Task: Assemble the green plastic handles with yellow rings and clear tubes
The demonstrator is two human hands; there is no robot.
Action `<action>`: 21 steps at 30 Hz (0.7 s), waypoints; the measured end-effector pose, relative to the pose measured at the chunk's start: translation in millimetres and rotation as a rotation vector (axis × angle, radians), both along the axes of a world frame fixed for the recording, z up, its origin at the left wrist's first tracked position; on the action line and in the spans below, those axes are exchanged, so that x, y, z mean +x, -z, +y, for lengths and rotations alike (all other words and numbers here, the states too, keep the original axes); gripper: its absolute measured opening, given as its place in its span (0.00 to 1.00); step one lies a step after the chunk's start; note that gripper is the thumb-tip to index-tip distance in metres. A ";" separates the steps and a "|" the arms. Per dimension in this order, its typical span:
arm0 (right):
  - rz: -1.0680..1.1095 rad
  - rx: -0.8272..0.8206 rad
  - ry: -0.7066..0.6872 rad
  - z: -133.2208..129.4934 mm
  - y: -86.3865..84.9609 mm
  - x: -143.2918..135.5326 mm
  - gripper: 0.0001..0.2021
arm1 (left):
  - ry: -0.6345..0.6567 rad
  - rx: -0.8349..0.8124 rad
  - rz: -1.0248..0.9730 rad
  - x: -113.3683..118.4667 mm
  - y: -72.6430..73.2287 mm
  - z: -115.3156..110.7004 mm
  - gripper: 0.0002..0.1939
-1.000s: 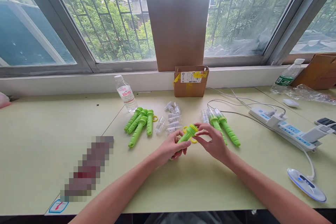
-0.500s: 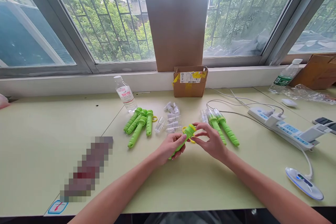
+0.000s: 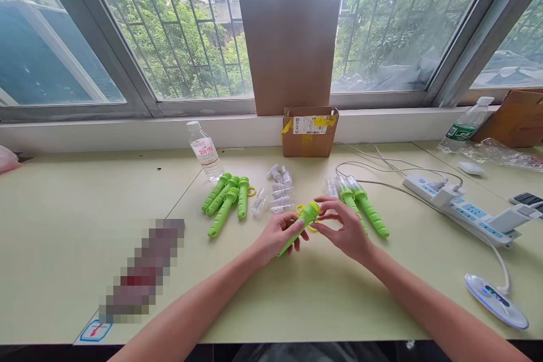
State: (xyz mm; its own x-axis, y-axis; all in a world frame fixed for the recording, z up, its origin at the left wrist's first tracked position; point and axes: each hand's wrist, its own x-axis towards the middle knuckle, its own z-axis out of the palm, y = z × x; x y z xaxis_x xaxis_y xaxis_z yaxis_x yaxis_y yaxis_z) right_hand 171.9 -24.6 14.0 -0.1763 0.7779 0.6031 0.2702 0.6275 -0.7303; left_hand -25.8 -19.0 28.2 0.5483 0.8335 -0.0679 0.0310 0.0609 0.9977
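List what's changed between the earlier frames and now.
The left hand has shifted its grip on the green tube, exposing more of the lower end. Nothing was released; the right hand stays at the tube's mouth. The clear caps and water bottle stayed put.

Green tube (image 3: pixel 309 215) held aslant in left hand (image 3: pixel 275 236); yellow-rimmed top reached by fingers of right hand (image 3: pixel 345 229), firmness of grip unclear. Yellow rings (image 3: pixel 314 228) partly hidden behind hands. At left, four green tubes (image 3: pixel 223 213) laid close together; beyond hands, clear caps (image 3: pixel 280 203) grouped. At right, two clear-topped tubes (image 3: pixel 371 215) set side by side; farther right, power strip (image 3: pixel 469 209) placed, plugs inserted. Cardboard box (image 3: pixel 309 141) stood at far edge.
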 end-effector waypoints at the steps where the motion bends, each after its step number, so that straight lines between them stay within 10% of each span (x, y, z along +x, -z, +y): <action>1: -0.011 -0.002 -0.004 0.2 -0.2 -0.2 0.13 | 0.006 0.003 -0.001 0.1 0.8 0.2 0.20; 21: -0.069 0.036 0.049 4.6 3.8 0.3 0.07 | 0.016 -0.089 -0.004 2.6 -0.8 -4.4 0.19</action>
State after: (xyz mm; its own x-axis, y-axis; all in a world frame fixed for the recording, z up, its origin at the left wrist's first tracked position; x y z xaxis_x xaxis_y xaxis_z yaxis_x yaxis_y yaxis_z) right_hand 172.2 -19.9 10.2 -0.1806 0.7650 0.6182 0.3507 0.6374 -0.6862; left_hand -23.2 -23.4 29.0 0.5621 0.8154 -0.1388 0.0288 0.1484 0.9885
